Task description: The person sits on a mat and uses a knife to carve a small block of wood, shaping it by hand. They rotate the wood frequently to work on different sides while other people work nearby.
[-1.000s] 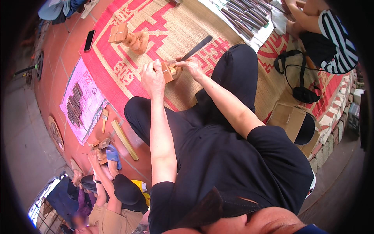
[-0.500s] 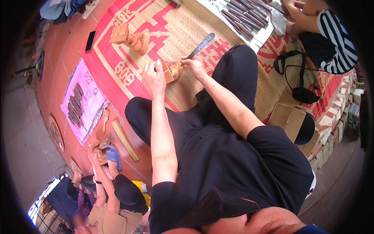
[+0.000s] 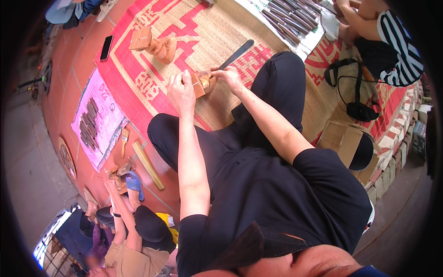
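My left hand [image 3: 182, 92] grips a partly carved block of orange-brown wood [image 3: 200, 89] just above the woven mat, thumb on top. The block's squared end faces that hand, and its rounded, cut part lies toward my right hand [image 3: 229, 77]. The right fingers are closed round a long, dark, flat knife-like tool [image 3: 237, 54]. Its broad rounded end points away to the upper right, while the near end meets the wood, where the fingers partly hide it. A second carved wooden piece [image 3: 161, 49] with a squared block on one end rests on the mat farther off.
Beneath my hands spreads a red-and-straw mat [image 3: 217, 27]. Several dark-handled tools [image 3: 288, 21] lie at the far right, more on a pink cloth [image 3: 106, 115] at left. Nearby are a phone [image 3: 106, 47], a brush [image 3: 125, 138], a wooden bar [image 3: 147, 165], a cardboard box [image 3: 339, 141] and other people.
The dark tool has tilted slightly and its face looks darker. My right hand has shifted a little to the left along the wood; the left hand stays nearly in place.
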### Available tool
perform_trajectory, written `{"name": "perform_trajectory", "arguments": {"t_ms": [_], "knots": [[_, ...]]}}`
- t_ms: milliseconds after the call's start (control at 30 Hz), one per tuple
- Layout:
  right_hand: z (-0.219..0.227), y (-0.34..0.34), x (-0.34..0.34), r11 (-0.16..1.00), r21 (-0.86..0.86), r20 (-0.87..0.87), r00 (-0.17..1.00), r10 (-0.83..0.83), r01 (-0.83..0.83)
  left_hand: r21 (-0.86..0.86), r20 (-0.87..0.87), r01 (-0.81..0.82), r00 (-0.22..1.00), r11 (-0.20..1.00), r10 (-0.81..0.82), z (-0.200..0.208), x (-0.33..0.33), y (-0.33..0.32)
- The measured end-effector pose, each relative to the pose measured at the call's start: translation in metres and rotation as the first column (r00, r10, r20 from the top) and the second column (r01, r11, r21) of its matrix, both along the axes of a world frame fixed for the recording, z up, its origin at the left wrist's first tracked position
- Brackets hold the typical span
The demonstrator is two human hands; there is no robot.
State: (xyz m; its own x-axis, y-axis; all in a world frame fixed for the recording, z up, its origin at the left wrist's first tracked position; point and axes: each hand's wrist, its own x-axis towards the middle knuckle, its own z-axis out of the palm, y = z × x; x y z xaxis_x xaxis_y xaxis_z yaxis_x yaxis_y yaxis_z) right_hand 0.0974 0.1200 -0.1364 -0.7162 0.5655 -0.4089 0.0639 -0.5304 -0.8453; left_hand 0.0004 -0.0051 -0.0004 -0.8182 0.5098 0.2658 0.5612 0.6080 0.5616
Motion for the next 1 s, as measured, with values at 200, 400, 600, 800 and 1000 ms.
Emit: {"name": "perform_trajectory", "arguments": {"t_ms": [200,400,600,800,1000], "knots": [[0.017,0.001,0.002,0.999,0.029,0.043,0.998,0.041,-0.043,-0.004,-0.045,0.019,0.999,1.0,-0.019,0.002,0.0,0.0],[0.021,-0.008,0.002,1.0,-0.023,0.022,1.0,-0.019,0.02,-0.029,0.006,0.002,1.0,1.0,-0.002,0.004,0.004,-0.006],[-0.009,0.004,-0.003,0.998,-0.013,-0.004,0.998,-0.059,0.059,0.02,0.017,0.004,1.0,1.0,-0.005,0.004,0.002,0.002],[-0.003,0.002,-0.002,0.999,0.003,-0.031,0.999,-0.043,0.043,-0.021,0.033,0.001,0.999,1.0,-0.001,0.003,-0.001,0.001],[0.008,0.004,0.001,0.996,-0.033,-0.011,0.997,-0.082,0.081,-0.01,0.013,-0.009,1.0,1.0,0.009,0.002,0.0,0.0]]}}
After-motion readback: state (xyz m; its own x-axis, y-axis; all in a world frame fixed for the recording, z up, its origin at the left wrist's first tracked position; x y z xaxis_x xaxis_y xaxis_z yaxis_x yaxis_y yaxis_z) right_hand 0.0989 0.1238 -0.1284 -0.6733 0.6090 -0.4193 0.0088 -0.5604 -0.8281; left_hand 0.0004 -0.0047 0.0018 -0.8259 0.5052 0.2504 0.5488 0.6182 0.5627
